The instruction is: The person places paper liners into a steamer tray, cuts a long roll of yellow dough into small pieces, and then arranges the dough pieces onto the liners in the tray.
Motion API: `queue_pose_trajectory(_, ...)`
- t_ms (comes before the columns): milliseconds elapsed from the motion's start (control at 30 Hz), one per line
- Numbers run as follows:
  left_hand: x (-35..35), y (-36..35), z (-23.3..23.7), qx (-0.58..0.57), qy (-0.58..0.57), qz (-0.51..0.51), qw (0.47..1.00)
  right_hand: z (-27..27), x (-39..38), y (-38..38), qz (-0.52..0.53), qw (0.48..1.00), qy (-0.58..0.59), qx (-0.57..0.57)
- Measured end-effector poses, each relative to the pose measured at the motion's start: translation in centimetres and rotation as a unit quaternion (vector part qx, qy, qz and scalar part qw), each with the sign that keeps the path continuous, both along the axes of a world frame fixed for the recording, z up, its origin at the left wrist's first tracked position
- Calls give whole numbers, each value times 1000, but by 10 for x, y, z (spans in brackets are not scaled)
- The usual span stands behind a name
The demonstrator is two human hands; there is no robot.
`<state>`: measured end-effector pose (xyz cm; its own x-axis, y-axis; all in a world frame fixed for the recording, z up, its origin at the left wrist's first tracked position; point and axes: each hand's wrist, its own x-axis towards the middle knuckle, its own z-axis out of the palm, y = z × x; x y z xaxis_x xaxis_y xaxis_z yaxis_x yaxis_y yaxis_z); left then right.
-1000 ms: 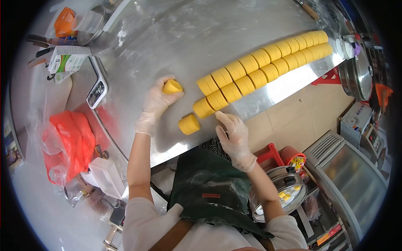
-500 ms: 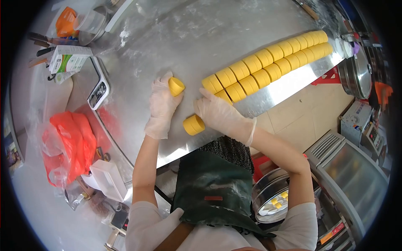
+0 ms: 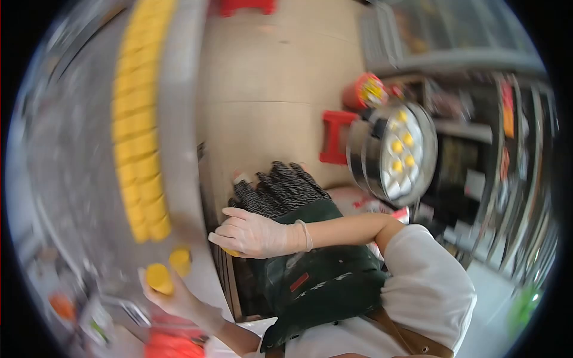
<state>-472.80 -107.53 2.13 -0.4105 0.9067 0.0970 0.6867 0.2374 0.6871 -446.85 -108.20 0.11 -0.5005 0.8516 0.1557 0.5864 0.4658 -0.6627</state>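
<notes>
My gloved left hand is closed around a yellow dough piece over the metal table. Right beside it, a second yellow piece rests on the table. My gloved right hand is off the table's edge, above the dark apron, with its fingers curled round another yellow piece that shows only in part beneath them. A long double row of yellow dough pieces lies along the table, blurred by motion.
At the right, a round metal steamer holds several yellow pieces on white liners. Near it are a red stool and a red bucket. A red bag is at the lower left. Shelving stands far right.
The view has swung to the right, towards the steamer. My right hand has left the dough rows and now holds a yellow piece beyond the table edge. My left hand still holds its piece.
</notes>
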Motion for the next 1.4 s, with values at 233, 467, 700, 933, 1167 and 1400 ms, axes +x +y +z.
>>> queue_pose_trajectory(233,258,-35,13,-155,-101,-380,906,-14,200,-185,-409,910,-45,-52)
queue_pose_trajectory(467,428,-124,-52,-146,-102,-664,726,-80,376,-409,-579,758,-273,-124)
queue_pose_trajectory(700,581,-242,-120,-167,-49,-794,582,-139,463,-510,-553,762,-208,-267)
queue_pose_trajectory(933,626,-289,-172,-169,-3,-820,547,-189,488,-513,-478,833,-196,-198)
queue_pose_trajectory(1167,650,-322,-217,-153,106,-855,483,-196,485,-520,-525,819,-147,-178)
queue_pose_trajectory(1400,656,-345,-262,-75,211,-875,430,-106,442,-539,-697,690,-106,-162)
